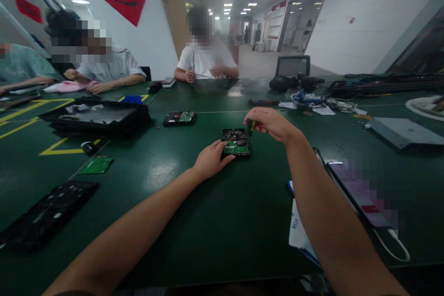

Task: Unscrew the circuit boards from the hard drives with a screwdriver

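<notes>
A hard drive (236,141) lies circuit-board side up on the dark green table (194,203) in front of me. My left hand (211,160) rests on its near left edge, fingers pressed against the drive. My right hand (268,124) hovers over the drive's right side, fingers closed round a small screwdriver with a yellow-green handle (253,126) that points down at the board.
A second hard drive (180,118) lies further back. A black tray (95,117), a loose green board (96,165) and a black panel (45,215) sit to the left. A phone (360,192) and papers (300,231) lie right. Other people sit across the table.
</notes>
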The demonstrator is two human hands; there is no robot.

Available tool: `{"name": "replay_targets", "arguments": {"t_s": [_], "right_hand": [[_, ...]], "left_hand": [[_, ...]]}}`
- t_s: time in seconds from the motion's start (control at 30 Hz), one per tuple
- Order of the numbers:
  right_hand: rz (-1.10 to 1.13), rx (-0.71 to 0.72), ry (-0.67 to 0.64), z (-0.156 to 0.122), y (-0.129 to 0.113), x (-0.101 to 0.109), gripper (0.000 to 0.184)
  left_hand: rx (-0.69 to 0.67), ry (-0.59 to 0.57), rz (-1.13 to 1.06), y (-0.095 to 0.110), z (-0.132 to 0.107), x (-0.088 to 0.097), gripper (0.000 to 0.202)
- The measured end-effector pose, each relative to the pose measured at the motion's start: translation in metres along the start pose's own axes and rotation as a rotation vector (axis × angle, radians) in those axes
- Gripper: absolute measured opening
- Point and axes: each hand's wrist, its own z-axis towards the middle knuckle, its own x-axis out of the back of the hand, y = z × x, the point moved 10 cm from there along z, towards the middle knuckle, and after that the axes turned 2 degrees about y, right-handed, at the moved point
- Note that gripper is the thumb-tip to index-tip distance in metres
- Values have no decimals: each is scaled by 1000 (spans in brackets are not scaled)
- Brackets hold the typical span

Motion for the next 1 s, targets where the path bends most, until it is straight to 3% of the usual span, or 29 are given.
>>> {"name": "replay_targets", "arguments": {"t_s": [0.43,0.63,0.87,1.0], "right_hand": [[69,-56,-18,2,11,-1,33],[21,3,-60,-1,1,-6,24],[16,-30,22,4,7,1,19],[34,-15,-71,2,4,-8,25]], "left_hand": [[-15,3,7,1,0,1,64],[-13,9,-4,1,0,2,62],[-7,2,-2,-2,0,-1,64],[-12,-2,2,-3,1,-3,65]]}}
